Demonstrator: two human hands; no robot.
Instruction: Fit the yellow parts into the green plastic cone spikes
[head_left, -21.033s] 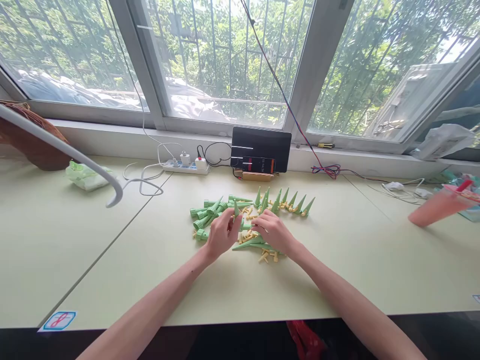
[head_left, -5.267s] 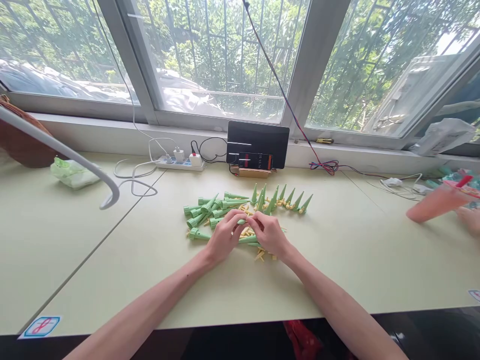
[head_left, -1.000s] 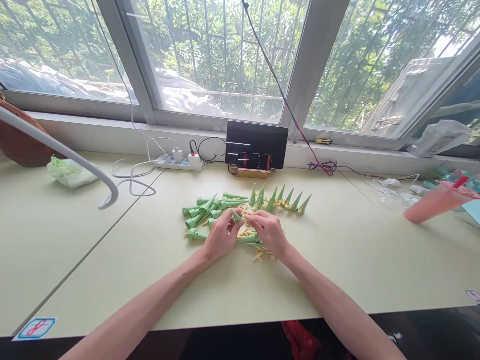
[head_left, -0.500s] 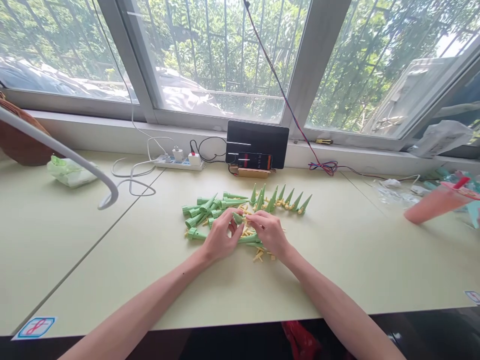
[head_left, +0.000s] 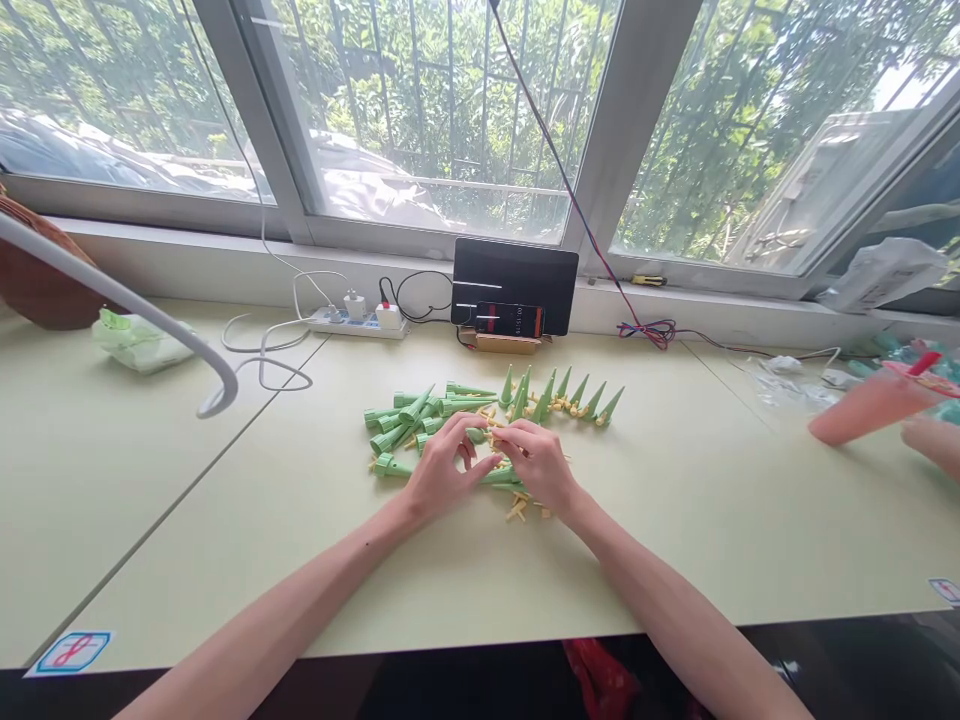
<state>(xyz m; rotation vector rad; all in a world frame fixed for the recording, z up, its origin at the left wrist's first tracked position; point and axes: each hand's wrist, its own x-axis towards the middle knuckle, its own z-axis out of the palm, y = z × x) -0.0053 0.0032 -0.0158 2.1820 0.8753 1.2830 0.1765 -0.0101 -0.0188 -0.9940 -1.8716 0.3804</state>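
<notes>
My left hand (head_left: 444,468) is closed around a small green cone-shaped plastic piece (head_left: 476,435), its fingers covering part of it. Close beside it, my right hand (head_left: 541,468) pinches at a small yellow piece (head_left: 489,434) against the cone's end; the fingers hide most of the contact. Several green plastic cones (head_left: 391,437) lie in a loose pile left of my hands. More green cones (head_left: 587,400) stand in a row behind my right hand, with yellow bits at their bases. Loose yellow pegs (head_left: 517,509) are scattered under and before my hands.
A tablet (head_left: 516,275) with a phone (head_left: 510,320) before it leans by the window. A power strip (head_left: 356,326) with cables stands left of it. At right, another person's hand (head_left: 934,442) is by a pink drink cup (head_left: 862,405). A white curved bar (head_left: 150,310) crosses the left.
My left thumb has shifted outward to the right, away from the cone. Another person's hand has come in at the right edge by the drink. My right hand has barely moved.
</notes>
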